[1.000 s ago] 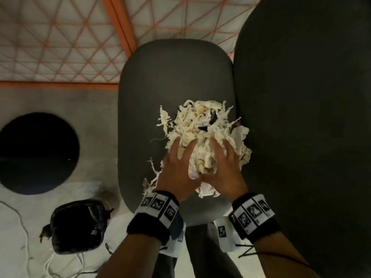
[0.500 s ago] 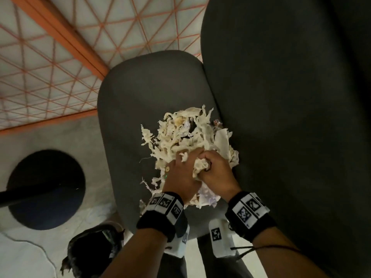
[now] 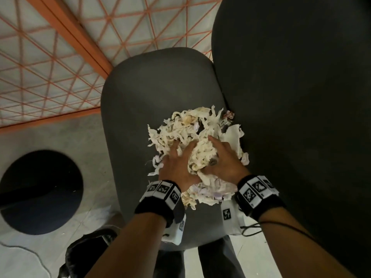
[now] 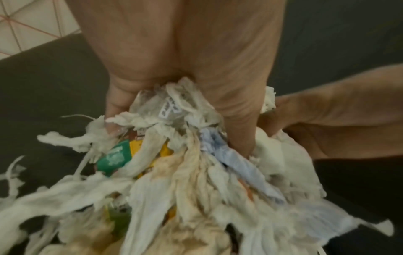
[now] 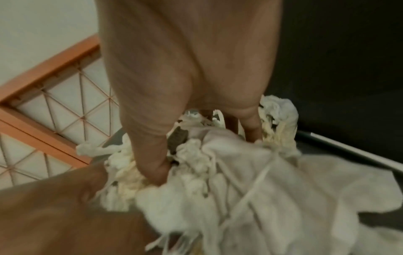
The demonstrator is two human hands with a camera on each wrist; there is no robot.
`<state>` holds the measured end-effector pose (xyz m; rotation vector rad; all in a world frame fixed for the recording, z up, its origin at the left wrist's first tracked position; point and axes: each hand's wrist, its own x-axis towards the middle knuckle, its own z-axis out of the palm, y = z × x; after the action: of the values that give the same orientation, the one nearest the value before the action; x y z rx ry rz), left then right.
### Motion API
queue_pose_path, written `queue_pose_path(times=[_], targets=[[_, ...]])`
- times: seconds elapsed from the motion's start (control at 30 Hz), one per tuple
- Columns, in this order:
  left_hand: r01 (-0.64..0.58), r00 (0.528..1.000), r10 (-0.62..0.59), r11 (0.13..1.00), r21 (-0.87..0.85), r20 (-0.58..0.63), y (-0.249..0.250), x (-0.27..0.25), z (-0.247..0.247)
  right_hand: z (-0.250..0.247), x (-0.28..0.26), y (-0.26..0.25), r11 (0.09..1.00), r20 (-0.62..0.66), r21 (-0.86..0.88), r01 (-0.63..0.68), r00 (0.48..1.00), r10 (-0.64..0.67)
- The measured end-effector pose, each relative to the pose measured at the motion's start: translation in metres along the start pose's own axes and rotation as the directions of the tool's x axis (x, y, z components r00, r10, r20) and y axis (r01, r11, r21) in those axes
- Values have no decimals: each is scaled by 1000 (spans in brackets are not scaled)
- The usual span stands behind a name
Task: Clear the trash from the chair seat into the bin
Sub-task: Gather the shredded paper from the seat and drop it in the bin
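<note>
Two hands, left hand [image 3: 176, 165] and right hand [image 3: 222, 161], clutch shredded-paper trash pile [image 3: 192, 127] mid-frame on chair seat [image 3: 140, 109]; nothing binned yet.

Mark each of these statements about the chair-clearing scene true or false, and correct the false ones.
1. Both hands are in the pile of shredded paper. True: the left hand and right hand dig into it.
2. The pile lies on the floor. False: it lies on the grey chair seat.
3. A green wrapper is mixed in with the shreds. True.
4. The seat is already cleared. False: the pile is on it.
5. An orange-framed mesh panel stands beyond the chair. True.
</note>
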<state>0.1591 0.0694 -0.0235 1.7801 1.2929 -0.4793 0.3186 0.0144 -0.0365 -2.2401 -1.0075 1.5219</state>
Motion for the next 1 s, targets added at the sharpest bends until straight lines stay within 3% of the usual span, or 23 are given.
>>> queue_pose_path(times=[0.07,0.17,0.3,0.5,0.73,0.87,1.0], targets=[[-8,1000,8,1000,4,13,5,1,4,7,2,-4,1000,-17,2,-13,1000,13],[-50,998,45,994,-99,-48,14,0,7,11,-1,-12,986,-77,163,20,997,-7],[-200,971,162,952,-230,-177,31,-3,4,-1,-13,-19,943,-136,328,62,991,-18],[-362,913,274,886,-289,-302,72,-13,-33,-43,-34,-51,807,-260,525,269,954,-149],[-465,857,353,844,-267,-374,98,-33,-60,-75,-57,-69,754,-305,532,385,918,-254],[-433,889,333,835,-340,-314,101,-41,-64,-80,-62,-70,792,-239,471,388,921,-309],[-380,911,298,875,-299,-284,99,-41,-59,-75,-57,-64,849,-192,435,299,952,-237]])
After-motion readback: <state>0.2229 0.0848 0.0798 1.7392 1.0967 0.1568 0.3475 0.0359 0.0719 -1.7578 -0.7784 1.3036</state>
